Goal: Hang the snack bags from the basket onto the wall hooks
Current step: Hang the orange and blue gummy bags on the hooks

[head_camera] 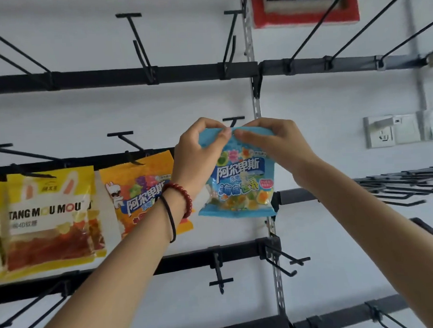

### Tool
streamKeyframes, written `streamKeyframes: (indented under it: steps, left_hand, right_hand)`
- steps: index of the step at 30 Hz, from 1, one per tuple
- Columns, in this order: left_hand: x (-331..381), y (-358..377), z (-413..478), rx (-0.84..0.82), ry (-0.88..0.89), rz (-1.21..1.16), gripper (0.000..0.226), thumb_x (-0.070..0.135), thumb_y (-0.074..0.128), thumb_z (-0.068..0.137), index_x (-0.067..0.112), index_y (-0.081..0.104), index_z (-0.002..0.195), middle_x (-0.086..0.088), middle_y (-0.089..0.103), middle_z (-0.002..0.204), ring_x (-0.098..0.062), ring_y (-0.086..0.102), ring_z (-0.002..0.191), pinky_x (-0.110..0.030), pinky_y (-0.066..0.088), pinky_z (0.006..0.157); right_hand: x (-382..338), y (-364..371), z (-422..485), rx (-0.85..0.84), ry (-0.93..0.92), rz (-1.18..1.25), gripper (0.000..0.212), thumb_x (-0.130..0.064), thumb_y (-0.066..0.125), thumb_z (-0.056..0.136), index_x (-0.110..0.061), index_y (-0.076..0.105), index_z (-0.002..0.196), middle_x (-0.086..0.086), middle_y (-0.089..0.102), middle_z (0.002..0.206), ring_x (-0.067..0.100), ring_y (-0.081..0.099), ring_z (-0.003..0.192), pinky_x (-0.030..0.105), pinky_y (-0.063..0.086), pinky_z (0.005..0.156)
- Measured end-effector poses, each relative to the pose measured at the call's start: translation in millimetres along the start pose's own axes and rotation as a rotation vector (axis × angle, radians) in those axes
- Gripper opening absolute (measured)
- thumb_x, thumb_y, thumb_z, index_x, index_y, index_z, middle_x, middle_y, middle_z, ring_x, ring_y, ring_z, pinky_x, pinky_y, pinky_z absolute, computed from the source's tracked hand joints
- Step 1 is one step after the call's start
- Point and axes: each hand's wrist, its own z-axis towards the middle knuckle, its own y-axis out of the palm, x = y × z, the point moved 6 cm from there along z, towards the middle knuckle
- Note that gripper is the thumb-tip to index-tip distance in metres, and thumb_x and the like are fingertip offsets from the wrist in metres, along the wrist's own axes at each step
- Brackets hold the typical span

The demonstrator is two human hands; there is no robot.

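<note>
Bags already hang at far left: a yellow bag (49,215), then an orange bag (139,189). The left hand (197,149) pinches the top edge of a blue bag (238,182), raised to a free hook (233,119); the right hand (274,144) pinches the same edge. Fingertips hide the hang hole, so the hook tip may miss it and crumple or tear the film.

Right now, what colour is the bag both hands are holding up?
Light blue, with colourful gummy pictures; the bag shows clearly in the head view.
</note>
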Motion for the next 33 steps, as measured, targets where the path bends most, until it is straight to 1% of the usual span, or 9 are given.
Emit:
streamKeyframes:
  steps: [2, 7, 13, 16, 19, 22, 24, 29, 33]
  left_hand:
    - [-0.3, -0.6, 0.4, -0.013, 0.008, 0.015, 0.009, 0.038, 0.062, 0.087, 0.033, 0.058, 0.08, 0.007, 0.068, 0.087, -0.015, 0.066, 0.082, -0.041, 0.057, 0.07]
    - [0.6, -0.7, 0.2, -0.02, 0.03, 0.029, 0.008, 0.035, 0.064, 0.086, 0.031, 0.059, 0.08, 0.008, 0.068, 0.083, -0.01, 0.066, 0.078, -0.032, 0.055, 0.065]
    - [-4.6, 2.7, -2.3, -0.005, -0.138, -0.04, 0.01, 0.034, 0.066, 0.084, 0.029, 0.062, 0.076, 0.003, 0.07, 0.081, -0.017, 0.069, 0.074, -0.036, 0.058, 0.063]
    - [-14.4, 0.7, -5.6, 0.009, -0.18, -0.04, 0.01, 0.031, 0.067, 0.083, 0.028, 0.063, 0.074, 0.005, 0.07, 0.082, -0.016, 0.068, 0.073, -0.034, 0.057, 0.06]
    - [-26.9, -3.6, -13.7, 0.001, -0.098, 0.097, 0.004, 0.03, 0.065, 0.085, 0.029, 0.065, 0.082, 0.013, 0.066, 0.085, -0.01, 0.062, 0.07, -0.027, 0.052, 0.055]
    - [-28.8, -5.9, -15.8, 0.03, 0.033, 0.247, 0.006, 0.027, 0.063, 0.087, 0.023, 0.063, 0.092, 0.01, 0.066, 0.089, -0.01, 0.062, 0.065, -0.014, 0.047, 0.047]
    - [-21.2, -1.9, -13.1, 0.013, 0.156, 0.402, 0.012, 0.024, 0.062, 0.088, 0.019, 0.059, 0.099, 0.007, 0.065, 0.09, -0.008, 0.061, 0.067, -0.008, 0.041, 0.046]
    - [-23.1, 12.9, -9.0, -0.122, 0.323, 0.95, 0.031, 0.03, 0.054, 0.092, 0.023, 0.052, 0.122, -0.001, 0.06, 0.111, -0.019, 0.057, 0.098, -0.029, 0.047, 0.069]
    - [-26.4, 13.9, -8.9, -0.171, 0.339, 1.164, 0.04, 0.038, 0.054, 0.09, 0.025, 0.052, 0.127, 0.001, 0.053, 0.122, -0.021, 0.046, 0.112, -0.036, 0.036, 0.086]
  right_hand:
    - [0.1, 1.6, 1.0, -0.013, -0.007, -0.008, 0.018, -0.039, 0.068, 0.081, -0.022, 0.069, 0.085, -0.002, 0.072, 0.077, 0.012, 0.07, 0.066, 0.021, 0.054, 0.059]
    - [6.2, 2.8, 2.0, -0.019, 0.014, 0.028, 0.018, -0.037, 0.069, 0.081, -0.02, 0.069, 0.087, -0.002, 0.073, 0.078, 0.011, 0.07, 0.066, 0.018, 0.053, 0.056]
    - [8.3, 1.9, 1.3, -0.013, 0.043, 0.086, 0.014, -0.031, 0.068, 0.083, -0.02, 0.069, 0.091, 0.001, 0.073, 0.081, 0.012, 0.07, 0.065, 0.017, 0.052, 0.053]
    - [11.0, 0.9, 1.0, -0.003, 0.072, 0.072, 0.009, -0.027, 0.07, 0.081, -0.025, 0.067, 0.089, 0.001, 0.072, 0.081, 0.013, 0.07, 0.063, 0.023, 0.055, 0.053]
    - [17.1, 4.6, -0.4, 0.024, 0.034, -0.083, 0.007, -0.031, 0.071, 0.08, -0.03, 0.065, 0.084, -0.002, 0.071, 0.086, 0.013, 0.07, 0.068, 0.033, 0.059, 0.063]
    - [17.2, 7.9, 0.1, 0.124, -0.077, -0.403, 0.008, -0.04, 0.066, 0.083, -0.035, 0.062, 0.088, -0.011, 0.065, 0.086, 0.008, 0.063, 0.073, 0.03, 0.054, 0.057]
    - [15.5, 11.2, 1.4, 0.175, -0.167, -0.579, 0.012, -0.039, 0.065, 0.085, -0.033, 0.064, 0.095, -0.01, 0.063, 0.09, 0.012, 0.059, 0.079, 0.027, 0.047, 0.057]
    - [26.1, 22.0, 1.5, 0.144, -0.318, -0.895, 0.024, -0.036, 0.066, 0.085, -0.026, 0.066, 0.107, -0.005, 0.056, 0.117, 0.017, 0.048, 0.107, 0.032, 0.045, 0.077]
    - [36.8, 24.7, -3.2, 0.0, -0.307, -1.079, 0.035, -0.045, 0.058, 0.088, -0.028, 0.062, 0.117, -0.002, 0.056, 0.125, 0.019, 0.048, 0.112, 0.035, 0.04, 0.089]
